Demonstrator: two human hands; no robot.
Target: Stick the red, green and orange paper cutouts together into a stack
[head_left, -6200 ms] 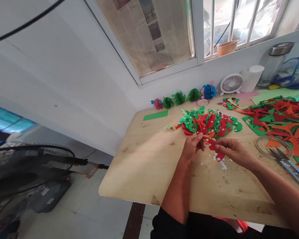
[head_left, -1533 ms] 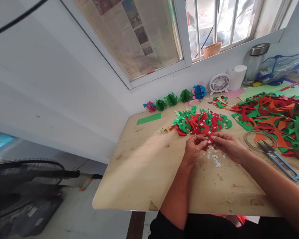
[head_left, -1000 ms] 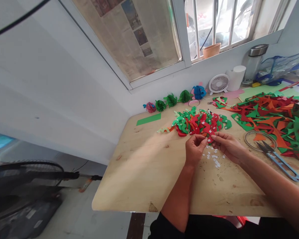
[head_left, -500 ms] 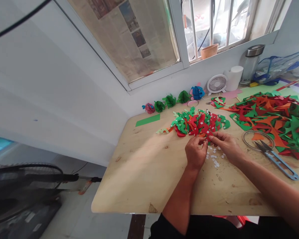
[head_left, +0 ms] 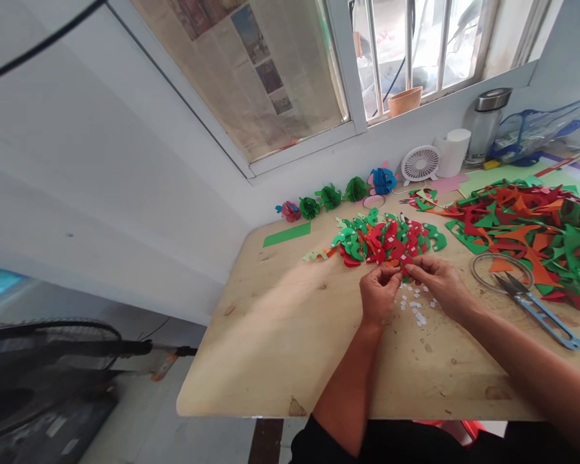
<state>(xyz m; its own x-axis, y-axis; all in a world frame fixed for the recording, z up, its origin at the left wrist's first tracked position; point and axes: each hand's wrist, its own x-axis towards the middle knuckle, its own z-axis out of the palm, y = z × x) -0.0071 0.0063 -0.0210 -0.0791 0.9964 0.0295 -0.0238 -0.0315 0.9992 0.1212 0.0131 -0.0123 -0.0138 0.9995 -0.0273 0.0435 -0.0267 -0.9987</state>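
Both hands meet at the front edge of a pile of red and green cut paper shapes (head_left: 374, 237), many with small white squares on them. My left hand (head_left: 379, 295) is closed, its fingertips pinching the lower left of a red paper piece (head_left: 406, 261). From the right, my right hand (head_left: 437, 283) pinches the same red piece between thumb and forefinger. Small white paper squares (head_left: 419, 318) lie scattered on the wooden table (head_left: 270, 341), just below and between the hands.
Blue-handled snips (head_left: 544, 316) and a metal ring (head_left: 478, 274) lie right of my right hand, before a heap of paper scraps (head_left: 536, 225). Folded paper figures (head_left: 329, 196), a small white fan (head_left: 420, 164) and a glass bottle (head_left: 484, 129) line the wall.
My left hand's fingers have shifted slightly, its thumb nearer the red piece. The right hand has hardly moved.
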